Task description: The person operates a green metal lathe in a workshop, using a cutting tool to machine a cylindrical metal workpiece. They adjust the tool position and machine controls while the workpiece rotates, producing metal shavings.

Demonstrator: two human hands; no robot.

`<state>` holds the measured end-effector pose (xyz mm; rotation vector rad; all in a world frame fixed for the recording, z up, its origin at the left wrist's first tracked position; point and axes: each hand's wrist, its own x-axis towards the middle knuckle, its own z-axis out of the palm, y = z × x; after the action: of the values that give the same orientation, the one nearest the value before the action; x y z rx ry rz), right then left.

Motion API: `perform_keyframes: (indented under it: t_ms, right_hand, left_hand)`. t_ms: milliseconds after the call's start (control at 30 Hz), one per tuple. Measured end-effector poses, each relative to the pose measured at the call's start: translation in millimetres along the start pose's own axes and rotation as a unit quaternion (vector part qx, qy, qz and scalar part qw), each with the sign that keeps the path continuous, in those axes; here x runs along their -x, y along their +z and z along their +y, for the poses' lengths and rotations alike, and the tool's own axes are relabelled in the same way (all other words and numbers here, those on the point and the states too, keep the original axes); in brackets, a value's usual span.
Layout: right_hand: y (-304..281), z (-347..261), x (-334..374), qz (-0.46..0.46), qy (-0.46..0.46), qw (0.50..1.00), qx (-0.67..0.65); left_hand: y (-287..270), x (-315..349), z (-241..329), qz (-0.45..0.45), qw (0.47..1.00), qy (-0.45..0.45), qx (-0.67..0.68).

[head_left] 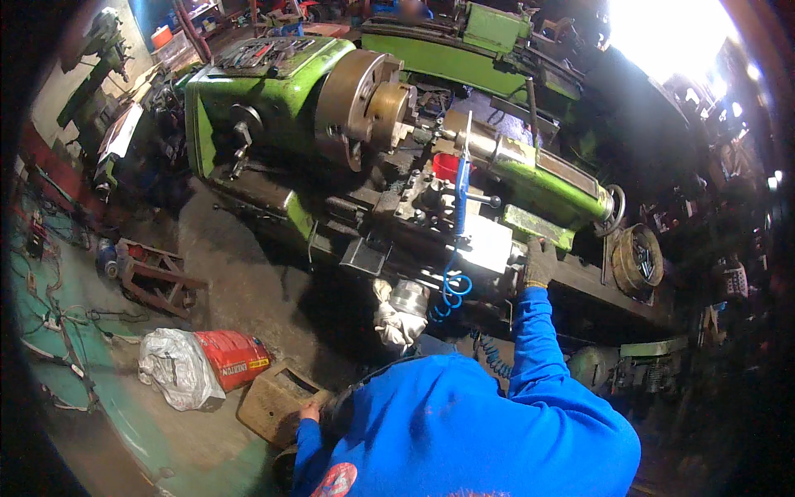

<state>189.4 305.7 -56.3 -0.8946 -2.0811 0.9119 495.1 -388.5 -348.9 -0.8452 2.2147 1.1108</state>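
Gloved right hand [540, 263] and bare left hand [310, 412] are well apart in the head view: right at the front of the green metal lathe [418, 199], left beside the tan slotted box [269, 403]. Whether either grips, I cannot tell.
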Motion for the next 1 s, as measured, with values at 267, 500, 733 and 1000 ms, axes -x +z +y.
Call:
perform_keyframes:
  t_ms: [267,500,733,1000]
  right_hand:
    - [49.1,-60.9,-35.3,-0.158,-0.013,0.974,-0.160]
    - [111.6,-136.7,-95.5,-0.259,-0.108,0.958,0.057]
    - [174.3,-126.0,-138.3,-0.341,-0.274,0.878,0.196]
    - [201.5,-130.7,-142.8,-0.399,-0.369,0.811,0.218]
  left_hand:
    - [8.4,2.2,24.2,0.068,0.943,-0.059,0.321]
    - [47.4,80.0,21.9,0.075,0.965,-0.109,0.227]
    - [100.3,167.9,13.4,0.102,0.951,-0.169,0.236]
    - [149.4,213.7,0.4,0.122,0.938,-0.191,0.261]
